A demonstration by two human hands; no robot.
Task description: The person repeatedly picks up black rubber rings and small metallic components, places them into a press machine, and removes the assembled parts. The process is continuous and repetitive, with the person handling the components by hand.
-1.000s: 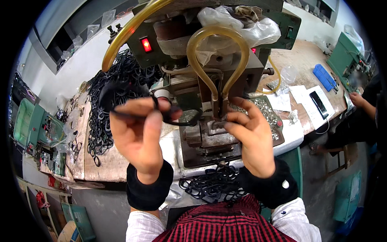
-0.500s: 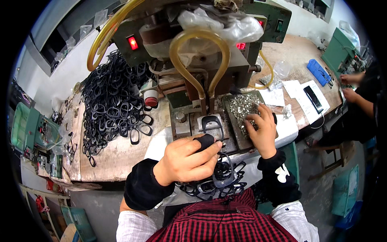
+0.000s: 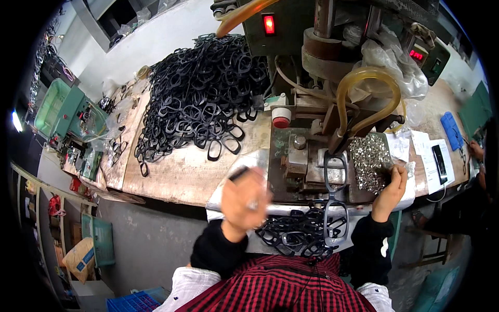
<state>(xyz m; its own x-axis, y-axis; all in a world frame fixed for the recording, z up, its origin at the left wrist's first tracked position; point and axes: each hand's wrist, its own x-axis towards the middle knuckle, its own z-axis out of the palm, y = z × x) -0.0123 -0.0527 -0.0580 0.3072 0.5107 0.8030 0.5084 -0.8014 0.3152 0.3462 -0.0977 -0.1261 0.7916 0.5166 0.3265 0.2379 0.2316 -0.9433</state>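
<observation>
My left hand (image 3: 243, 200) is raised left of the machine's fixture, smeared by motion. Black covering shows on one of its fingers, and a small shiny spot lies on the palm side; I cannot make out what it is. A dark eyeglass frame (image 3: 337, 240) sits at the fixture (image 3: 325, 174) under the press, one rim hanging over the front edge. My right hand (image 3: 391, 195) rests at the right side of a tray heaped with small metal pieces (image 3: 369, 164), fingers drawn together; whatever they pinch is hidden. Several black eyeglass frames (image 3: 293, 236) lie just in front of my body.
A large heap of black eyeglass frames (image 3: 202, 99) covers the table on the left. The press (image 3: 325, 57) has a yellow hose (image 3: 343, 99) and a red button (image 3: 281, 121). To the right are papers, a phone (image 3: 440, 162), a blue case (image 3: 451, 130) and another person's hand (image 3: 475, 151).
The view has swung left. My left hand has drawn away from the fixture to the left, uncovering the eyeglass frame there. My right hand has shifted to the tray's right edge, fingers closer together.
</observation>
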